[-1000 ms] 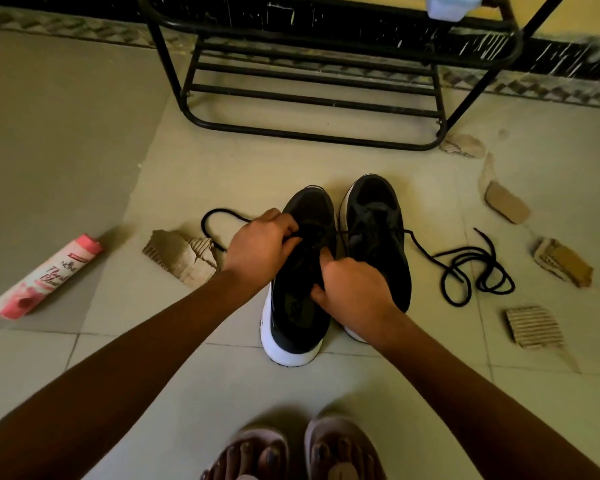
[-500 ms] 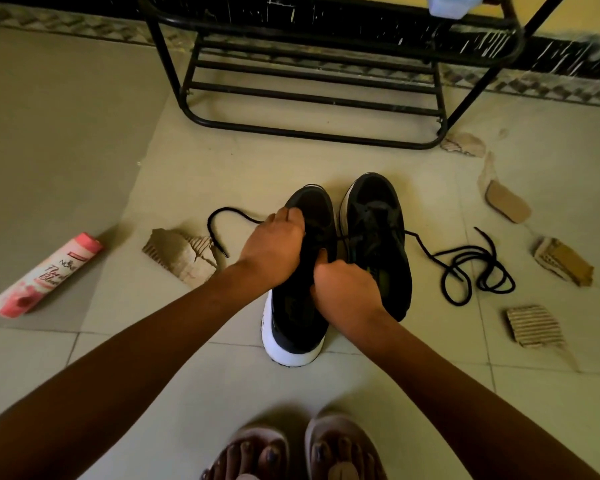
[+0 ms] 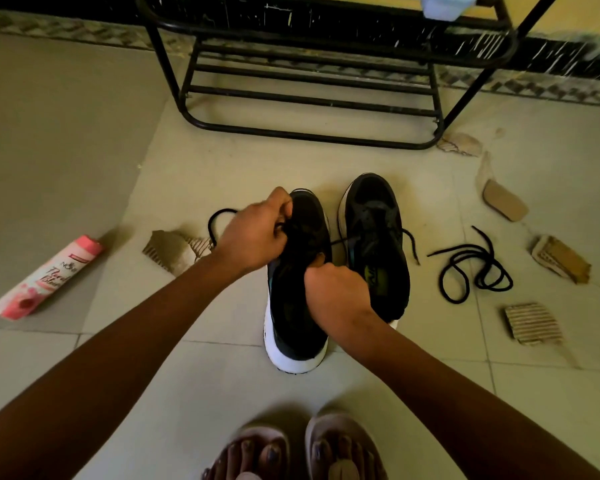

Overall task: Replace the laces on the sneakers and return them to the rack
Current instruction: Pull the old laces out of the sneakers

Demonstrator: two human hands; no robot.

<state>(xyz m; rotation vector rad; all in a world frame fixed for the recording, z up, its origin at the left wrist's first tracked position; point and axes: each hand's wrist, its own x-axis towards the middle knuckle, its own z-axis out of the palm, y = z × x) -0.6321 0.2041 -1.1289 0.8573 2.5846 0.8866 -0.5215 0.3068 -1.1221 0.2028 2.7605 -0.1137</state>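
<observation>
Near the rack (image 3: 309,140), the left hand (image 3: 253,233) pinches a black lace (image 3: 219,216) at a sneaker (image 3: 291,317) on the floor (image 3: 187,174) — the right hand (image 3: 336,292) grips its upper. An uneven tug could unthread the lace.

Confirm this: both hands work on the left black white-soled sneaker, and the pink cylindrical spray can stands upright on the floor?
No. The head view shows the pink cylindrical spray can lying on its side. The left hand and right hand do work on the left black white-soled sneaker.
</observation>
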